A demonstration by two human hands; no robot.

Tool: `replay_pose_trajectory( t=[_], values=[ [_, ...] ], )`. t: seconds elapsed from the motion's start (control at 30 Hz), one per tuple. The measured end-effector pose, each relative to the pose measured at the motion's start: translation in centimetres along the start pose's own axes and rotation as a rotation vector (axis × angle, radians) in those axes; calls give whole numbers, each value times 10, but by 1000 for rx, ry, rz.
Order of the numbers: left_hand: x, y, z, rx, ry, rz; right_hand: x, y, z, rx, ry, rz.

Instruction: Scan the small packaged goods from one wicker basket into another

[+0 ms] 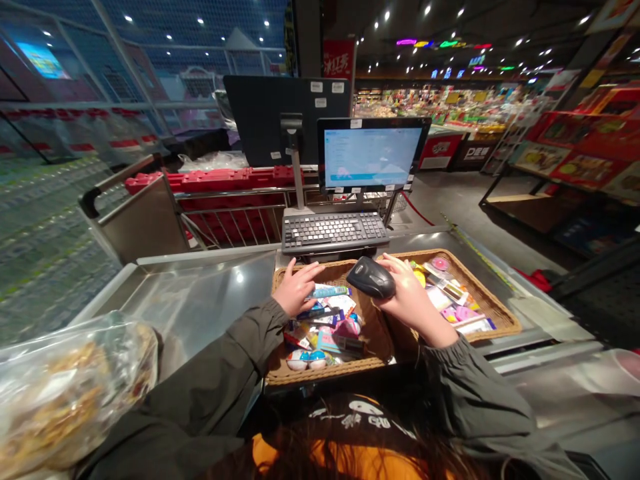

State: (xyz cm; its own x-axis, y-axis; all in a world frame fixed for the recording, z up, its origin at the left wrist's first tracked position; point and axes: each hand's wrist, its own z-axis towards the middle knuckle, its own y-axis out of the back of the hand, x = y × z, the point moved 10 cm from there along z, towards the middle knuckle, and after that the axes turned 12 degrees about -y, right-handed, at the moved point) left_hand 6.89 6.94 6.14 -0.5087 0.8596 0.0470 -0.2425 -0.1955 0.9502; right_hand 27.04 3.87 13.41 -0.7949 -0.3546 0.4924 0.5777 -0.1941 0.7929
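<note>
My right hand [413,297] is closed around a black handheld barcode scanner [373,277], held over the gap between two wicker baskets. My left hand [296,287] reaches into the left wicker basket [325,373], its fingers stretched out and resting on a slim blue-and-white packet [330,291] among several small colourful packets. The right wicker basket [500,313] holds more small sweets and packets [457,303]. Both of my sleeves are dark olive.
A black keyboard [334,231] and a lit checkout screen [373,157] stand behind the baskets on a steel counter [200,293]. A clear bag of food [65,393] lies at the near left. A shopping trolley [145,213] and red crates [225,180] sit beyond the counter.
</note>
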Motion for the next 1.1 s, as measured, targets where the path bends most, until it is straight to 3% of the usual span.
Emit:
replay_pose_trajectory(
  t=[0.37, 0.5, 0.63, 0.77, 0.9, 1.0, 1.1],
  values=[
    [-21, -73, 15, 251, 42, -156, -21, -16, -11, 79, -87, 14],
    [-29, -95, 18, 350, 31, -108, -38, -5, -17, 53, -122, 10],
    [-32, -94, 34, 340, -3, -86, -68, 24, -27, -17, -176, 4],
    [-39, -70, 83, 212, -34, -98, -108, 69, -43, -146, -261, -2],
    [-67, -56, 159, 129, -64, -110, -149, 115, -62, -324, -352, -44],
    [-102, -71, 217, 169, -109, -156, -174, 140, -76, -429, -425, -91],
    [-134, -107, 262, 263, -106, -187, -190, 155, -85, -474, -445, -108]
  ],
)
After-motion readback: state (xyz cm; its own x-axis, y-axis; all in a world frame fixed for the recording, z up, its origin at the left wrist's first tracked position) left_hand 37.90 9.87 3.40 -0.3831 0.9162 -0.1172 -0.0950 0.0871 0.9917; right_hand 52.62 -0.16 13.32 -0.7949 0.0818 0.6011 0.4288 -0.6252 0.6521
